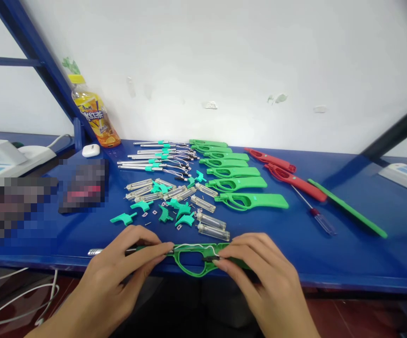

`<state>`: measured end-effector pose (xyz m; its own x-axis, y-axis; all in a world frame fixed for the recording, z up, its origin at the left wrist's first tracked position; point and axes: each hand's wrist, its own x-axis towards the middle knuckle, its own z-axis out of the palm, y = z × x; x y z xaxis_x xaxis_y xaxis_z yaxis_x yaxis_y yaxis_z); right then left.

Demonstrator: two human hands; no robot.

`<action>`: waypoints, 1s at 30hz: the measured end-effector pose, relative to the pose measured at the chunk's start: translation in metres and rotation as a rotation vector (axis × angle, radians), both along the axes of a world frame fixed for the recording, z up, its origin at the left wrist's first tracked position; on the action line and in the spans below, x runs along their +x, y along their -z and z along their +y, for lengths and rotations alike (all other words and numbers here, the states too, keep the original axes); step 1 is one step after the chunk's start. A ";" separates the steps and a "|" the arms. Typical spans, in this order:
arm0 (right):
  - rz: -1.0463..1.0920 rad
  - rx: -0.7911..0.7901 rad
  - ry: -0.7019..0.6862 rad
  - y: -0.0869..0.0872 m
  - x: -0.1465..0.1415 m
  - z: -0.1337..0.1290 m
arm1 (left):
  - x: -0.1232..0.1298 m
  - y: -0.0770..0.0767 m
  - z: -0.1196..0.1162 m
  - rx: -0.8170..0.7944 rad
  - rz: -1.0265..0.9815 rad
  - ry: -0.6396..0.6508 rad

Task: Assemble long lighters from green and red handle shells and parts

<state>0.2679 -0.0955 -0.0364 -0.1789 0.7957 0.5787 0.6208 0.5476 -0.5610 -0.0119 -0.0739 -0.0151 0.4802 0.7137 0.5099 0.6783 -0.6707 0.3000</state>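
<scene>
A green lighter shell (195,271) with an open loop lies at the table's front edge, between my hands. My left hand (133,265) pinches the metal tube (95,252) where it meets the shell's left end; the tube's tip sticks out to the left. With thumb and fingertips, my right hand (256,267) holds a small black part (208,258) at the shell's middle. A white wire (198,245) runs along the shell's top between the two hands. The right end of the shell is hidden behind my right hand.
Behind my hands lie teal triggers (142,205), clear fuel tanks (213,232), metal tubes with wires (143,165) and several green shells (268,201). Red shells (303,186), a screwdriver (323,222) and a green strip (351,211) are right. A bottle (95,115) stands back left.
</scene>
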 end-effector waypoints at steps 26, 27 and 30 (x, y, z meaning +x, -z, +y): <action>0.022 0.004 -0.003 -0.001 -0.002 -0.001 | -0.004 -0.004 0.005 0.100 0.109 0.072; 0.018 -0.002 -0.005 -0.002 -0.002 -0.001 | -0.005 -0.003 0.005 0.102 0.114 0.072; 0.009 -0.025 -0.013 -0.002 -0.002 -0.001 | -0.014 0.001 0.005 0.093 0.180 0.073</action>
<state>0.2661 -0.0961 -0.0340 -0.1846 0.8073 0.5605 0.6087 0.5417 -0.5797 -0.0255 -0.0691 -0.0164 0.6179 0.6275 0.4736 0.6640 -0.7391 0.1130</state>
